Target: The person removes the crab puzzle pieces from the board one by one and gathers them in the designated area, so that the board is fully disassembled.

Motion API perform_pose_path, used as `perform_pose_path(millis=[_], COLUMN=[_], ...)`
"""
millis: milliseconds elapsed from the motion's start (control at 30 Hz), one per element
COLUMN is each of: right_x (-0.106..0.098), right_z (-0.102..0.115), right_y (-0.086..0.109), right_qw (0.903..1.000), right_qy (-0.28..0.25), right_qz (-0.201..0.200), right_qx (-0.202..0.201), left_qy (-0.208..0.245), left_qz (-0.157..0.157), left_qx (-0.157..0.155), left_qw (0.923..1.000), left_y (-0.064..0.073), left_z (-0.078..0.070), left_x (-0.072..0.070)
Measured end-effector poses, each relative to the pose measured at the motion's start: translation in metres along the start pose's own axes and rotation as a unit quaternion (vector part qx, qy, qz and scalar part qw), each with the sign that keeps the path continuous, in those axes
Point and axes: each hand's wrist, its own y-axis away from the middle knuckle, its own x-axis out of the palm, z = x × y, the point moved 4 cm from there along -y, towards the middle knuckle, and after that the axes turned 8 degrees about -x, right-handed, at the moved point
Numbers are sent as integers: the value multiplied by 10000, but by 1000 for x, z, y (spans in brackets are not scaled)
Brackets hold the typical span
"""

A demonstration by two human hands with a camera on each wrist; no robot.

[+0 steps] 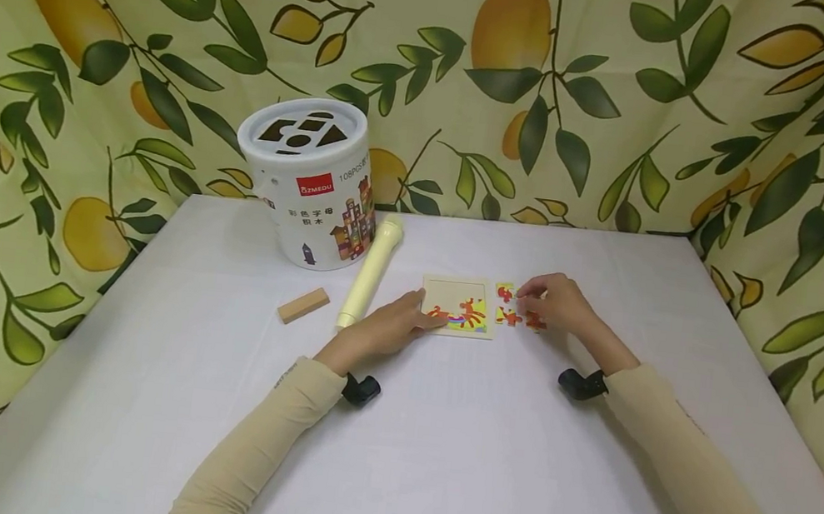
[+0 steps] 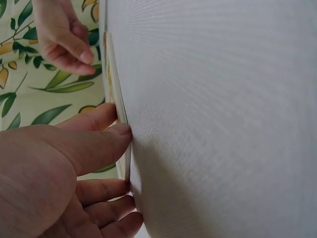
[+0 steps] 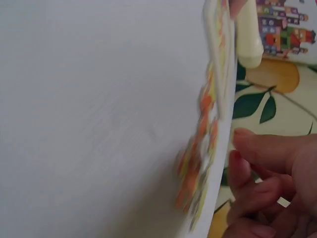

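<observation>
A small square wooden jigsaw board lies on the table, its lower half filled with red, yellow and purple picture pieces. My left hand holds this board by its left side, the thumb along the near edge and the fingers at the left edge. To the board's right lie several loose jigsaw pieces, red on yellow. Over them hovers my right hand, fingers loosely bent. In the right wrist view its thumb and forefinger stand slightly apart with nothing visible between them, beside the blurred pieces.
A white block bucket with a shape-hole lid stands at the back left. Beside it lies a pale yellow tube, near the left hand. A wooden block sits left of the tube. Patterned cloth hangs behind the white table.
</observation>
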Motion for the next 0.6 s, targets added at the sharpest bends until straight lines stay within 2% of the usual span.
perform_pose_path(millis=[100,233,300,600], right_x=[9,19,25,39], right_z=[16,32,37,49], right_y=[-9,-18,-21,-26], right_qw=[9994,9985,9983,9947], right_qy=[-110,-173,-218,655], right_qz=[248,291,353,720], right_qx=[-201,-442,-410,-332], left_qy=[-10,-56,-83,-63], left_qz=[-3,14,3,-10], left_qx=[9,13,43,16], left_qw=[10000,10000,10000,10000], left_y=[1,0,0,2], left_z=[0,0,-1,0], left_x=[-1,-2,-2,-1])
